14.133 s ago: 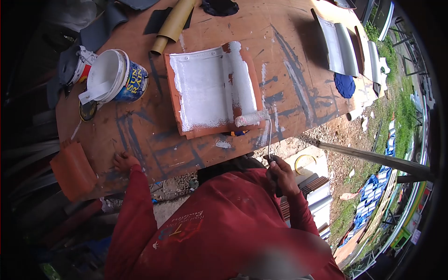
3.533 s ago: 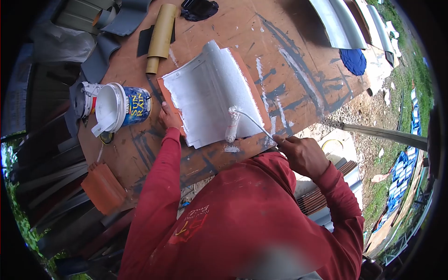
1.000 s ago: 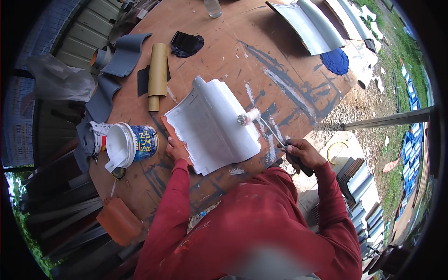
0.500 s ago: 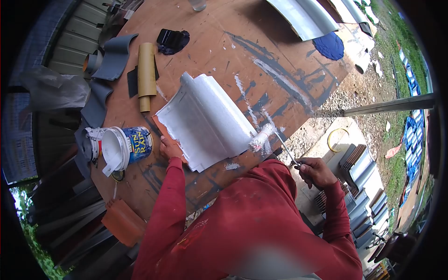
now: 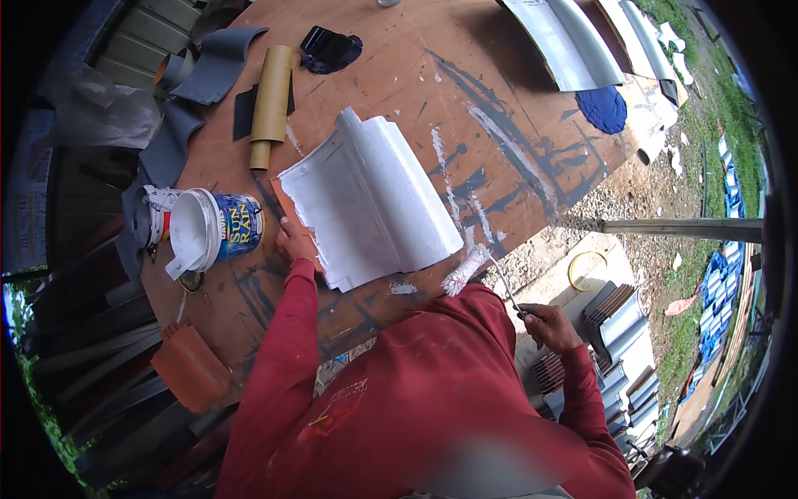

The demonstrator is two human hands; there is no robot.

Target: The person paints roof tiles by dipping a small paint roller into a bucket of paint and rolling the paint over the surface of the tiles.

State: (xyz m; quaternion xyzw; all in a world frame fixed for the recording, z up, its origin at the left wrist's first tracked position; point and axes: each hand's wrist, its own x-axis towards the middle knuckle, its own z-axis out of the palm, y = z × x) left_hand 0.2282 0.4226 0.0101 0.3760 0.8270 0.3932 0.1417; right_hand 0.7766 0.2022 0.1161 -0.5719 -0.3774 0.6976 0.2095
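A curved roof tile [image 5: 374, 200], coated white with a bare orange strip at its left edge, lies on the wooden table. My left hand [image 5: 295, 244] grips that left edge, its fingers partly hidden beneath. In my right hand [image 5: 550, 327] is the handle of a paint roller [image 5: 467, 270], closed in my fingers. The roller's white, paint-loaded sleeve is by the table's near edge, just off the tile's lower right corner. Left of my left hand stands a paint bucket [image 5: 241, 224] with a white tray-like piece [image 5: 191, 229] at its mouth.
On the paint-streaked table [image 5: 399, 75] lie a tan tube [image 5: 273, 96], a black object on a dark patch [image 5: 327, 50] and grey tiles [image 5: 220, 66]. White-coated tiles [image 5: 565, 41] lie far right. An orange tile [image 5: 191, 368] sits lower left; stacked tiles [image 5: 615, 324] stand right.
The roller has moved a little toward my body, away from the tile's lower right corner. My left hand keeps its hold on the tile. The camera view has shifted slightly.
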